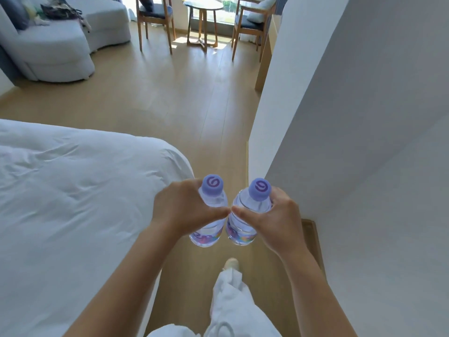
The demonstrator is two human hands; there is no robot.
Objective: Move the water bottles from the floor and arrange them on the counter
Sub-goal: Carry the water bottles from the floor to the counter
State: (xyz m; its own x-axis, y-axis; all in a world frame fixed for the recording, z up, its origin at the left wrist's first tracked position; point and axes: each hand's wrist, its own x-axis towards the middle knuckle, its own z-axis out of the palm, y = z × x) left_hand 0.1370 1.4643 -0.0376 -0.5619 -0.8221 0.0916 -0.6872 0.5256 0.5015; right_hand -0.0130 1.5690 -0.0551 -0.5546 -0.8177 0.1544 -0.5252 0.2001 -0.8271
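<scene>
I see L hand (181,207) fingers curled round L bottle (211,212); R hand (269,215) gripping R bottle (247,215); thumbs nearly touching.

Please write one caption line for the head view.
Each hand, left hand and right hand, holds one water bottle above the floor.

bottle caps (213,183): lilac, purple swirl mark
bottles (244,216): clear, multicoloured label bands
bed cover (73,186): white
floor (170,98): pale wood planks
sofa (60,52): light grey
trousers (233,302): white
wall (376,117): white
</scene>
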